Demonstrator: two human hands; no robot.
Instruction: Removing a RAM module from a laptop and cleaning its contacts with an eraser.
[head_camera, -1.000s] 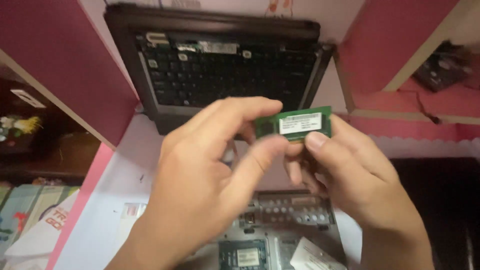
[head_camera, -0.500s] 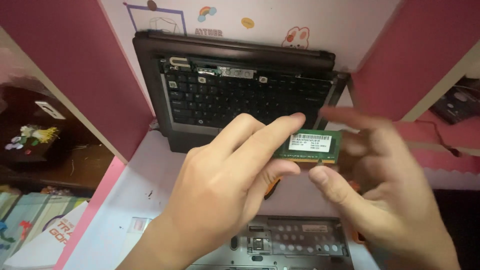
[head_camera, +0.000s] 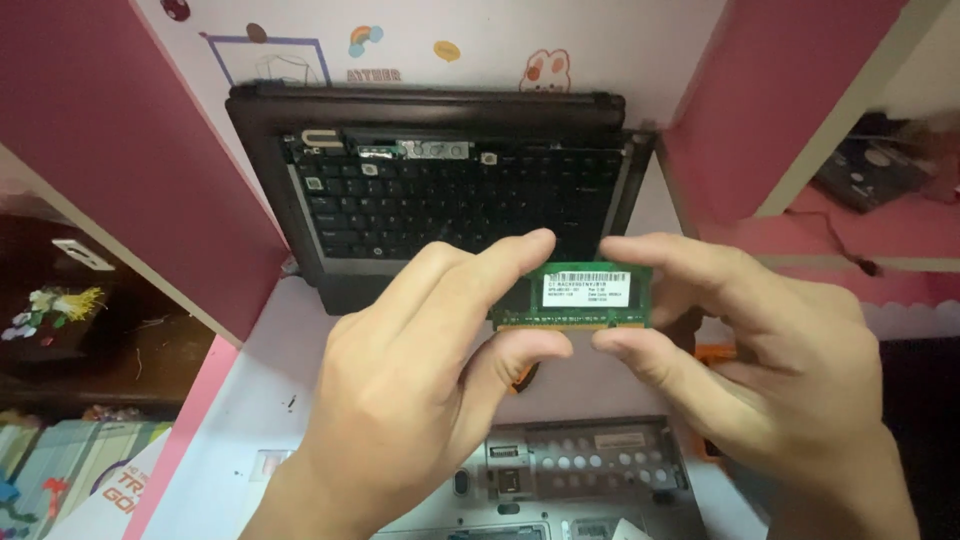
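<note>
Your left hand (head_camera: 400, 400) pinches the left end of a small green rectangular memory module with a white label (head_camera: 580, 293), forefinger on its top edge and thumb under its bottom edge. Your right hand (head_camera: 770, 370) grips the right end the same way, so the module hangs level in the air between both hands, label facing you. Beyond it, a black laptop keyboard section (head_camera: 440, 190) with its upper trim strip removed leans against the white stickered back wall. Below your hands, a grey perforated laptop base (head_camera: 590, 465) lies on the white bench (head_camera: 270, 390). Pink partition panels (head_camera: 120, 150) stand on either side.
</note>
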